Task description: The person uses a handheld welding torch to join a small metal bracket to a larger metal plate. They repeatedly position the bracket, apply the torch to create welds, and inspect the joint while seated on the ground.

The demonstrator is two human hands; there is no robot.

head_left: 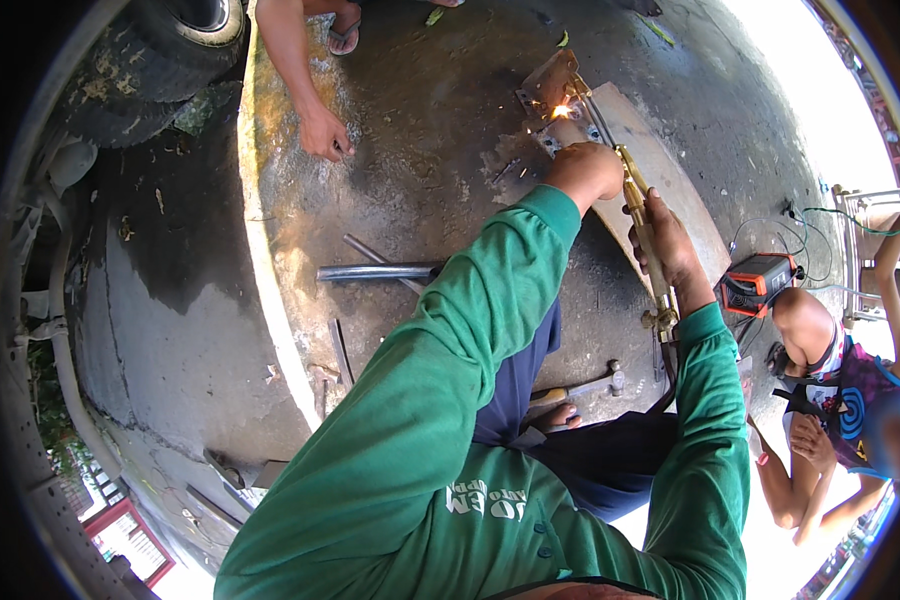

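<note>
A brass cutting torch (643, 222) slants up from my lap toward the far side, its hose trailing back past my right knee. My right hand (670, 243) is wrapped round its handle. Further forward, my left hand (588, 172) is closed in a fist against the torch's front part; its fingers are mostly hidden. At the torch head a bright flame with sparks (562, 110) burns on a rusty metal piece (550, 82). That piece adjoins a long, curved metal plate (660, 150) lying on the concrete, partly under my hands.
A co-worker's hand (325, 134) hangs near the concrete ledge at far left. Metal bars (375, 271) and a hammer (580, 388) lie around my legs. An orange-and-black machine (758, 283) with cables stands at right, beside a crouching person (840, 400). Large tyres (135, 75) are at upper left.
</note>
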